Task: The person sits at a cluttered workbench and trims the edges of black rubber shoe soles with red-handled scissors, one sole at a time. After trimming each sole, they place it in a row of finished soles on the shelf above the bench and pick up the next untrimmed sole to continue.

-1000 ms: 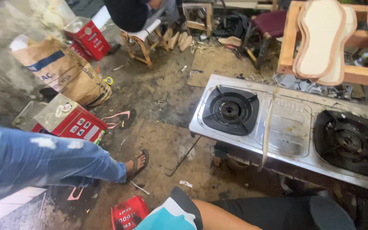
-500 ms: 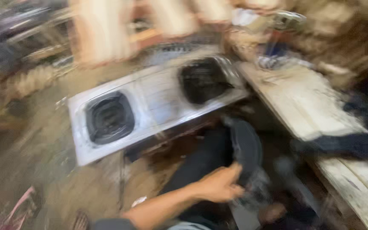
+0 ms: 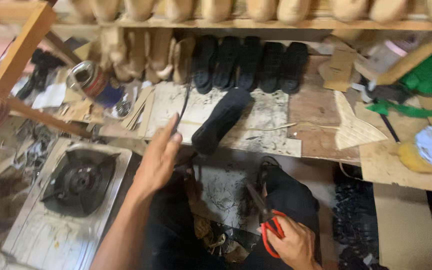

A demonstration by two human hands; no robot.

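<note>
1. Right now I judge the step as fetching a piece: my left hand (image 3: 158, 157) reaches out towards the black shoe sole (image 3: 221, 120) lying on the workbench (image 3: 276, 125), a thin black strip (image 3: 183, 107) at its fingertips.
2. Fingers are extended and together; whether they pinch the strip, I cannot tell.
3. My right hand (image 3: 293, 245) sits low by my knee, clamped round the red-handled scissors (image 3: 268, 220).
4. Next move calls for a firm hold on the piece, then bringing the blades to it.
</note>
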